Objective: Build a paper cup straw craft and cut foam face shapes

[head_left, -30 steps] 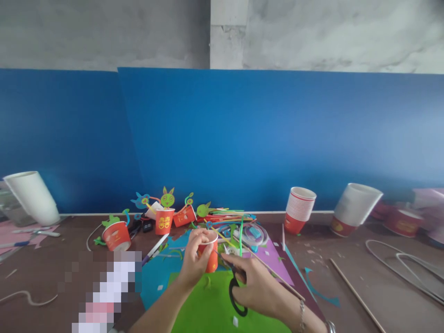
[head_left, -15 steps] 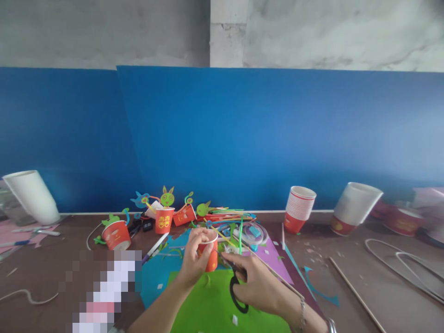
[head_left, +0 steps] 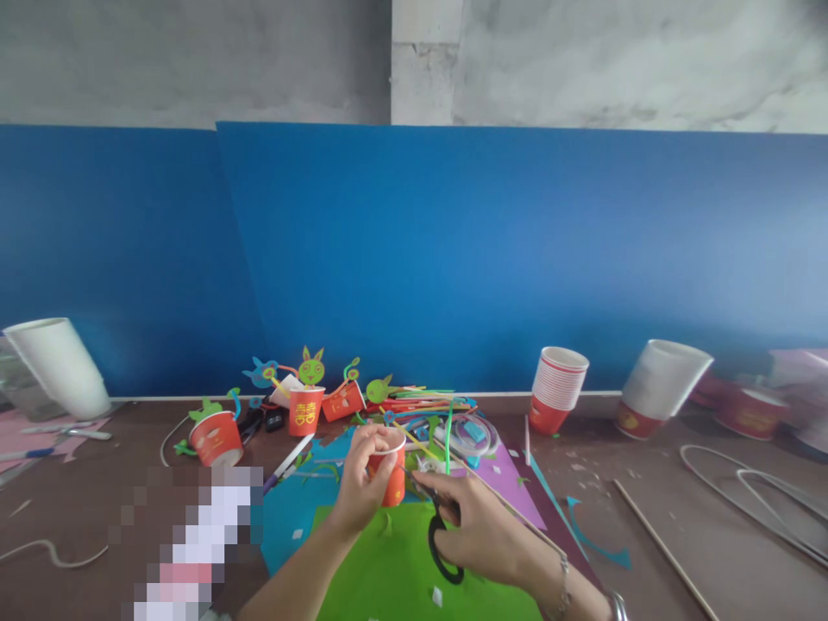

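A red paper cup (head_left: pixel 395 483) with a white rim stands upright in my left hand (head_left: pixel 363 474). The thumb presses its near side, and the other fingers curl over the rim. My right hand (head_left: pixel 475 526) grips a pair of black-handled scissors (head_left: pixel 445 569), with the thumb in the lower loop. Their tip points left at the cup's side; whether it pierces the wall I cannot tell. Beneath both hands lies a green paper sheet (head_left: pixel 375 569), over a blue sheet (head_left: pixel 285 526) and a purple sheet (head_left: pixel 517 492).
Behind, a red cup with a green rabbit head (head_left: pixel 311 371) stands near a tilted red cup (head_left: pixel 217 437). Colored straws (head_left: pixel 420 397) lie in a heap. To the right are a cup stack (head_left: pixel 560 388), a taller stack (head_left: pixel 663 388) and a wooden stick (head_left: pixel 663 548).
Almost nothing differs. Both hands keep their places, with the cup and the scissors held as before.
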Tool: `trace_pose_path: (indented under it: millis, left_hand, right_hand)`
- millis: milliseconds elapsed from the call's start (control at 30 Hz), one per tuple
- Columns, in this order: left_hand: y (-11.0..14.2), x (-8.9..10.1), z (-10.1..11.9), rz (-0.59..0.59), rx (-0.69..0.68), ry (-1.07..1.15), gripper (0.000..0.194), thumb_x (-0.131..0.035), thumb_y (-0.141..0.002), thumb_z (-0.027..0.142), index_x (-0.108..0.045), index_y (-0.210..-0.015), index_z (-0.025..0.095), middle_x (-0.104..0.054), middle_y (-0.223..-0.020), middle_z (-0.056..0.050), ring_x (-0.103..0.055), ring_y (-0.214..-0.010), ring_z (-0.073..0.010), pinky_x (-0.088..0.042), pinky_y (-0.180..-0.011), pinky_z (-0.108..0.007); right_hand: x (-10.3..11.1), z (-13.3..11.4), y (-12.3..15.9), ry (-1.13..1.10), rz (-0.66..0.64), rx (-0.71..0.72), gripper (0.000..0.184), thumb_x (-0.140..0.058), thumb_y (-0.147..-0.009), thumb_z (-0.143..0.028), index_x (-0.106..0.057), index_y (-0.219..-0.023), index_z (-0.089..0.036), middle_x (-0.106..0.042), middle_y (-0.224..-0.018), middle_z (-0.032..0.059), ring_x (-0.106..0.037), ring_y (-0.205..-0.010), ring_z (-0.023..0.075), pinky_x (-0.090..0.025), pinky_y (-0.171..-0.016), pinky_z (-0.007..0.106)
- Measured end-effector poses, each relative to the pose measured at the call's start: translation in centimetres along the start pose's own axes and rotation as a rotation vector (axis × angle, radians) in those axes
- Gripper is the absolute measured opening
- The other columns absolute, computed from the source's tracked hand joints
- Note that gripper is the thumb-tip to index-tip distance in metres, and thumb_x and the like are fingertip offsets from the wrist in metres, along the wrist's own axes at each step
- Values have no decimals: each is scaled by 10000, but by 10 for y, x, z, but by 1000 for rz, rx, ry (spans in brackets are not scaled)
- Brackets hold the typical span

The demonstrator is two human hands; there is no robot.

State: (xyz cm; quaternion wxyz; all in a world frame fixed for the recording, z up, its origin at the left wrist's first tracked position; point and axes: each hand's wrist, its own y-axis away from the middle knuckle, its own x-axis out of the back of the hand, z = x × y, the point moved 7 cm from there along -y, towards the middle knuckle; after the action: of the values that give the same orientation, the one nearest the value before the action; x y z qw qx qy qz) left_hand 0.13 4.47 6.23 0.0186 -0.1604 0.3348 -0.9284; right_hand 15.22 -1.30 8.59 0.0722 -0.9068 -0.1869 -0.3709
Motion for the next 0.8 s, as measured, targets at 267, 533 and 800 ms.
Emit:
trace_pose_path:
  millis: [267,533,800]
  left_hand:
    - [0,0,4,-10,-26,-10,128,-492,-842,251,-483,-721,209,-567,-1002,-85,-540,-1026,-241,-418,-899,-413]
    - [-1,-1,10,-13,-61,-21,122,-492,-832,239,-484,-714,210,-581,-1008,-93,-537,-1046,-250,-424,-896,-425]
    - [0,-2,9,-22,-43,-16,116,-499,-832,232,-495,-719,212,-588,-1012,-98,-534,-1057,-249,-416,-922,-445]
  right_hand:
    - [-1,1,-3,-194,-30,-2,426,-498,-587,-87,-645,-971,-195,-271,-532,-91,-218,-496,76,-143,-445,229]
    - [-6,13,-6,-529,-126,-180,382,-484,-706,-268,-643,-1039,-172,-305,-556,-73,-220,-468,77,-186,-438,212]
    - [-4,-19,11,443,81,49,711,-509,-614,-184,-479,-1324,-200,-624,-881,86,-497,-683,189,-329,-599,285]
